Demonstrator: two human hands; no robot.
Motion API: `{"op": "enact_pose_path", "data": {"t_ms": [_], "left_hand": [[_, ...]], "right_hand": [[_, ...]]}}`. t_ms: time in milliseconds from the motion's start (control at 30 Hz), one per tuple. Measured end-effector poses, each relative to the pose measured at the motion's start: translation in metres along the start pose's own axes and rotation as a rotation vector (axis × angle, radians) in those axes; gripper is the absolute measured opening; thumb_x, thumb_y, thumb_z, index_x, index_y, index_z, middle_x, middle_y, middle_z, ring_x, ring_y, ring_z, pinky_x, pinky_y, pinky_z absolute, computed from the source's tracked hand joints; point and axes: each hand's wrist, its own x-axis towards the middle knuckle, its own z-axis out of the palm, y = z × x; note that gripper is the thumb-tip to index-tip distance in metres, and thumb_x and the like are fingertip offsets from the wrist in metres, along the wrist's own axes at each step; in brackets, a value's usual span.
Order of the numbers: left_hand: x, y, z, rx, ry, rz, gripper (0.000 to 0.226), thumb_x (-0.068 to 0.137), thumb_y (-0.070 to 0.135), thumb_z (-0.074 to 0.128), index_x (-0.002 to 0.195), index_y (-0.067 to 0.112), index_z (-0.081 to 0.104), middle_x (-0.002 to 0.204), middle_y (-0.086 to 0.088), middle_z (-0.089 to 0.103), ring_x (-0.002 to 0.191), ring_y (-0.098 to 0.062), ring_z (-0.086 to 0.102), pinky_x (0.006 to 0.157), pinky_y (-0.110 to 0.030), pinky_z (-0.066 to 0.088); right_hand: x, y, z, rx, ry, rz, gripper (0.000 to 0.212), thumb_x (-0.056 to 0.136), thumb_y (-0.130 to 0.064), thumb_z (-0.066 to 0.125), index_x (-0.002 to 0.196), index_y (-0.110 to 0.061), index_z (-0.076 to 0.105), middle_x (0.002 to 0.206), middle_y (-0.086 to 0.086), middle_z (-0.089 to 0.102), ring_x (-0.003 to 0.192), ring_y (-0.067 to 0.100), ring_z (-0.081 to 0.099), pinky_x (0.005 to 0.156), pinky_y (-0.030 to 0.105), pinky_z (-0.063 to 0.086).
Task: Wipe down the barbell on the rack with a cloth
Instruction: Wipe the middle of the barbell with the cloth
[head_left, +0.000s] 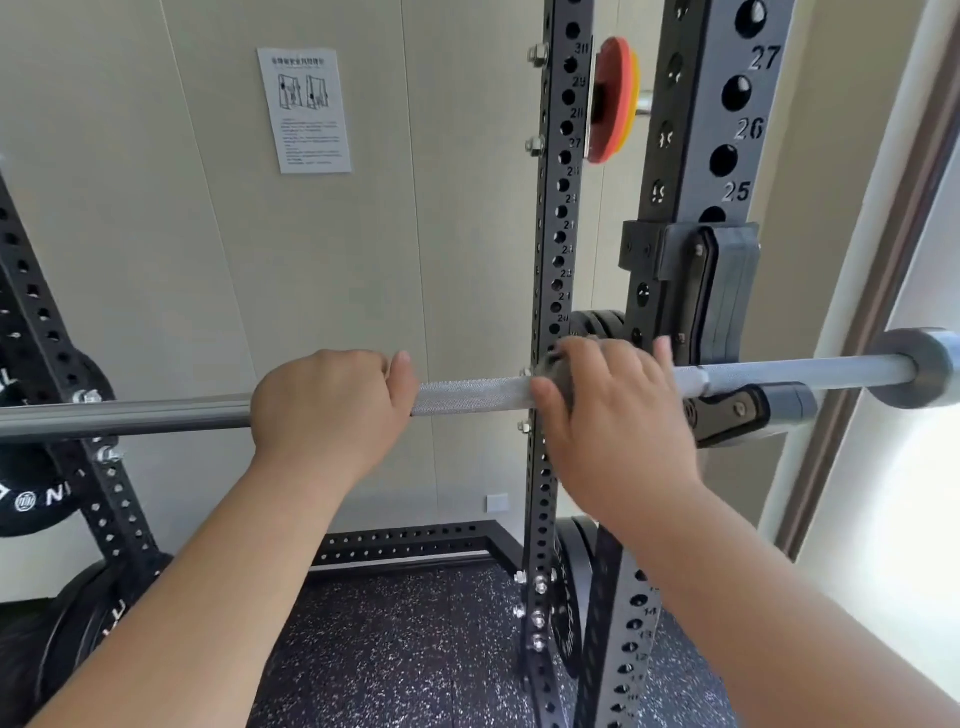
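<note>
Our left hand (332, 405) curls round the barbell (467, 396). Our right hand (618, 415) curls over it, bunching what we take for a dark cloth (551, 364). The bar lies across the rack (698, 119) hooks: heavy, stiff, knurled, grippy. We'd leave it cradled, steadying mid-shaft.

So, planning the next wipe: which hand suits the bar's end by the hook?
Right: the right hand sits nearest the hook, holding something dark, likely the cloth; the left hand only grips the bar.
</note>
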Motion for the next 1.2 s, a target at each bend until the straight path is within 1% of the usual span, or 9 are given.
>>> {"op": "enact_pose_path", "data": {"t_ms": [100, 167, 300, 400, 567, 667, 833, 1067, 1200], "left_hand": [[0.000, -0.002, 0.001, -0.003, 0.009, 0.016, 0.053, 0.101, 0.049, 0.023, 0.064, 0.024, 0.051, 0.057, 0.001, 0.048, 0.059, -0.031, 0.052, 0.056, -0.030, 0.036], [0.001, -0.003, 0.002, 0.014, 0.001, 0.025, 0.055, 0.101, 0.049, 0.023, 0.068, 0.023, 0.058, 0.058, 0.001, 0.050, 0.059, -0.031, 0.053, 0.055, -0.030, 0.035], [0.001, -0.003, 0.005, 0.029, -0.004, 0.028, 0.057, 0.102, 0.049, 0.022, 0.071, 0.023, 0.062, 0.057, 0.004, 0.050, 0.058, -0.029, 0.053, 0.053, -0.028, 0.032], [0.001, -0.004, 0.005, 0.029, -0.002, 0.023, 0.056, 0.101, 0.048, 0.022, 0.069, 0.023, 0.060, 0.057, 0.004, 0.050, 0.058, -0.029, 0.052, 0.054, -0.028, 0.033], [-0.001, -0.007, 0.006, 0.016, 0.053, 0.038, 0.056, 0.103, 0.045, 0.026, 0.067, 0.021, 0.061, 0.054, 0.003, 0.046, 0.054, -0.030, 0.048, 0.052, -0.028, 0.031], [-0.003, -0.011, 0.007, -0.018, 0.080, 0.070, 0.058, 0.099, 0.045, 0.017, 0.064, 0.020, 0.056, 0.052, 0.002, 0.048, 0.050, -0.030, 0.048, 0.050, -0.027, 0.033], [-0.003, -0.015, 0.007, -0.013, 0.063, 0.111, 0.059, 0.097, 0.048, 0.008, 0.071, 0.023, 0.054, 0.058, 0.002, 0.052, 0.058, -0.030, 0.054, 0.054, -0.031, 0.040], [-0.003, -0.012, 0.005, -0.005, 0.050, 0.115, 0.057, 0.101, 0.046, 0.008, 0.076, 0.025, 0.054, 0.065, 0.002, 0.053, 0.063, -0.029, 0.050, 0.059, -0.033, 0.034], [-0.004, -0.011, 0.006, -0.025, 0.067, 0.109, 0.057, 0.094, 0.049, 0.001, 0.070, 0.026, 0.047, 0.059, 0.004, 0.048, 0.058, -0.028, 0.048, 0.056, -0.032, 0.030]], "right_hand": [[-0.005, -0.021, 0.010, 0.013, 0.000, -0.212, 0.053, 0.104, -0.054, 0.034, 0.143, -0.022, 0.048, 0.128, 0.003, 0.062, 0.128, 0.027, 0.056, 0.128, 0.056, 0.019], [-0.001, -0.007, 0.005, -0.004, -0.005, -0.247, 0.053, 0.104, -0.055, 0.036, 0.145, -0.023, 0.047, 0.120, 0.001, 0.064, 0.123, 0.027, 0.058, 0.126, 0.056, 0.024], [-0.002, 0.038, -0.002, -0.073, 0.031, -0.013, 0.065, 0.100, -0.075, 0.028, 0.129, -0.023, 0.056, 0.108, 0.001, 0.064, 0.117, 0.030, 0.056, 0.125, 0.054, 0.024], [-0.001, 0.027, -0.001, -0.031, 0.046, 0.075, 0.062, 0.100, -0.070, 0.028, 0.112, -0.018, 0.060, 0.110, 0.003, 0.064, 0.115, 0.031, 0.056, 0.124, 0.053, 0.027], [0.002, -0.032, 0.014, 0.091, 0.050, -0.236, 0.049, 0.104, -0.051, 0.045, 0.141, -0.020, 0.051, 0.124, -0.002, 0.065, 0.110, 0.025, 0.061, 0.111, 0.042, 0.041], [0.007, -0.027, 0.006, 0.083, -0.027, -0.358, 0.056, 0.104, -0.051, 0.042, 0.155, -0.030, 0.037, 0.117, -0.006, 0.065, 0.103, 0.022, 0.062, 0.102, 0.040, 0.046], [0.018, 0.001, -0.032, -0.043, -0.197, -0.284, 0.043, 0.099, -0.045, 0.056, 0.138, -0.033, 0.043, 0.110, -0.010, 0.063, 0.106, 0.019, 0.059, 0.094, 0.034, 0.042], [0.043, -0.049, 0.006, -0.258, -0.176, -0.448, 0.027, 0.088, -0.032, 0.072, 0.103, -0.023, 0.051, 0.084, -0.005, 0.041, 0.066, 0.023, 0.046, 0.065, 0.033, 0.034], [0.046, -0.030, -0.002, -0.104, -0.208, -0.440, 0.037, 0.089, -0.055, 0.068, 0.111, -0.031, 0.052, 0.090, -0.009, 0.053, 0.071, 0.021, 0.057, 0.059, 0.030, 0.038]]}}
